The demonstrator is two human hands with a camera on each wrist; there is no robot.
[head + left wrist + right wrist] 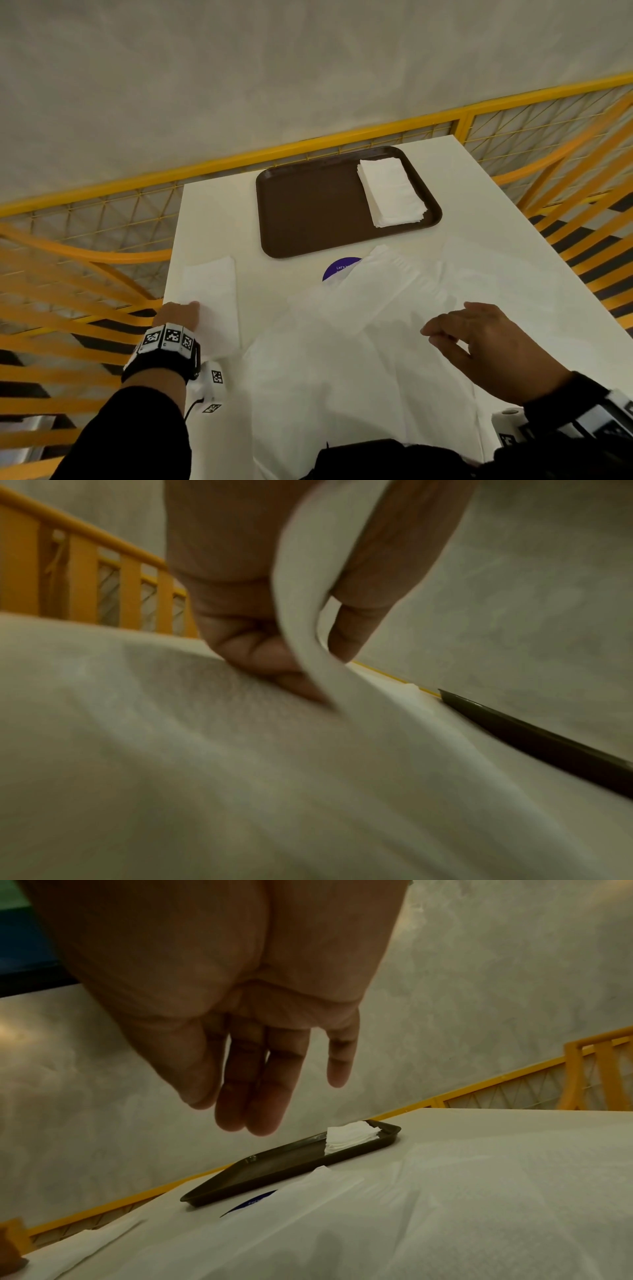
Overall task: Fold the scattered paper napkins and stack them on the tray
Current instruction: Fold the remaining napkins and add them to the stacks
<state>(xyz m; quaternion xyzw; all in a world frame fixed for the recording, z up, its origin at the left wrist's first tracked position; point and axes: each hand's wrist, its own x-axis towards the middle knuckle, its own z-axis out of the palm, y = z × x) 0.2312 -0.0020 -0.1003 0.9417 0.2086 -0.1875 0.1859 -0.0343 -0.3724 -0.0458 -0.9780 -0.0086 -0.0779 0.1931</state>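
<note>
A brown tray [308, 212] [274, 1167] lies at the far middle of the white table, with a stack of folded white napkins [392, 192] [349, 1135] in its right end. My left hand [178, 313] [308, 642] pinches a folded napkin [214, 301] [301, 588] at the table's left edge, the paper running between thumb and fingers. Several unfolded napkins [359, 342] [445, 1218] lie spread over the near half of the table. My right hand [479, 342] [246, 1074] hovers above them with fingers straight and relaxed, holding nothing.
A yellow railing [102, 240] [514, 1088] with mesh panels surrounds the table on the left, back and right. A purple round sticker [337, 269] [253, 1202] shows on the table between tray and napkins. A dark object [359, 459] sits at the near edge.
</note>
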